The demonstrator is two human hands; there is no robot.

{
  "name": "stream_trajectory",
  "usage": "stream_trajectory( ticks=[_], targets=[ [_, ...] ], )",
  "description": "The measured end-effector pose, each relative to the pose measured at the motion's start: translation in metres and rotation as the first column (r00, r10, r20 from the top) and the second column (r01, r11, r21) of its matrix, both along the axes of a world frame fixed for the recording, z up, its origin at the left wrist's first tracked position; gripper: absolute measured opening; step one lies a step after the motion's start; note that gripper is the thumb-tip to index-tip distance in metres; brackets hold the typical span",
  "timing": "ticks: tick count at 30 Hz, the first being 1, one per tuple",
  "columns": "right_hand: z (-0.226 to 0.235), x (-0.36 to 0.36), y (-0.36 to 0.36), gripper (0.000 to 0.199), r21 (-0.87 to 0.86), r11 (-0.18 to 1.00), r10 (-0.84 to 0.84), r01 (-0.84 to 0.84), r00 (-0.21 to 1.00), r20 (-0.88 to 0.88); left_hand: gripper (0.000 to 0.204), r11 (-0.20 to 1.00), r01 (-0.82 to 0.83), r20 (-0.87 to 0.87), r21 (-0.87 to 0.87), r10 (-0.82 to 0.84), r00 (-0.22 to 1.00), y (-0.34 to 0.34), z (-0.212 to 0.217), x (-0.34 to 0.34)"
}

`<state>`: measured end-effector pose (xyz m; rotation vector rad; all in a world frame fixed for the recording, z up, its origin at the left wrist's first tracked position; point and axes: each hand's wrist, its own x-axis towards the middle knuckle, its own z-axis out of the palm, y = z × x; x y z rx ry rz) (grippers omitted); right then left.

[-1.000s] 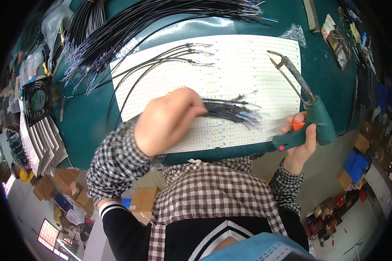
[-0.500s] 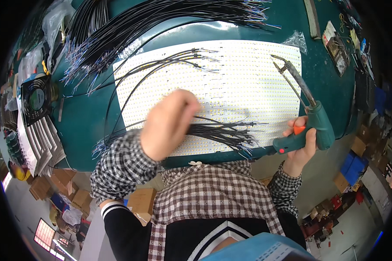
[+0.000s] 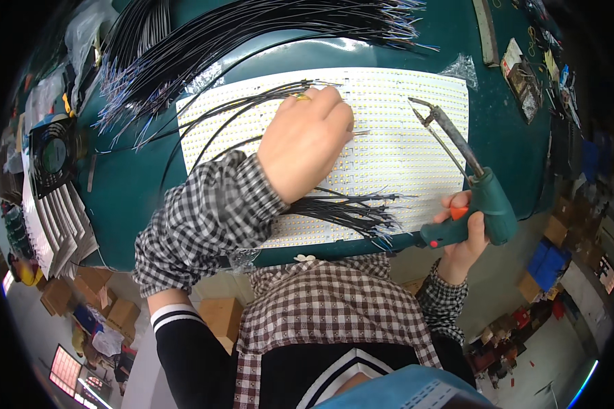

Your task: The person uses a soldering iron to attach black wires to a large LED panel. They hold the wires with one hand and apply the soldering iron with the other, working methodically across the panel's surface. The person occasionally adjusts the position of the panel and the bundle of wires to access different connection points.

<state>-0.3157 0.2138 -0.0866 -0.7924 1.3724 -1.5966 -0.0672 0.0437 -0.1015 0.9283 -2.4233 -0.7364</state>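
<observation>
— What lies beyond my left hand, up the bench?

— A big heap of loose black wires (image 3: pixel 252 34), their stripped ends fanned out on the green mat (image 3: pixel 136 191).

— And out to the left of it?

— A black cooling fan (image 3: pixel 51 146), with a stack of white strips (image 3: pixel 58 225) just below it.

— Past my right hand?

— Blue bins (image 3: pixel 546 262) down by the floor, cardboard boxes (image 3: pixel 99 300) on the other side.

**Counts on the workbench**

Two hands: the left hand (image 3: pixel 307 140) and the right hand (image 3: pixel 462 235). One green soldering gun (image 3: pixel 472 198). One white LED panel (image 3: pixel 389 146). One black fan (image 3: pixel 51 155). Two loose groups of black wires (image 3: pixel 252 27), strands too many to count. Several cardboard boxes (image 3: pixel 95 293).
</observation>
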Motion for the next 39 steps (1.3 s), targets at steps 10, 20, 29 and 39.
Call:
stream_trajectory(
  ticks=[10, 20, 29, 39],
  targets=[
    [-0.001, 0.003, 0.007, 0.047, 0.042, 0.991, 0.129, -0.126, 0.99, -0.059, 0.01, 0.902, -0.222, 0.041, 0.37, 0.223, 0.974, 0.009, 0.007, 0.019],
    [0.008, 0.012, 0.011, 0.047, 0.122, 0.986, 0.131, -0.117, 0.986, -0.107, 0.01, 0.942, -0.175, -0.068, 0.285, 0.202, 0.977, 0.003, -0.003, 0.011],
    [0.018, 0.02, 0.014, 0.038, 0.249, 0.953, 0.199, -0.17, 0.975, -0.095, 0.01, 0.917, -0.139, -0.092, 0.374, 0.186, 0.978, -0.002, -0.001, 0.014],
    [0.017, 0.022, 0.016, 0.041, 0.312, 0.932, 0.237, -0.182, 0.96, -0.149, 0.008, 0.922, -0.109, -0.107, 0.372, 0.16, 0.981, -0.004, -0.003, 0.015]
  ],
)
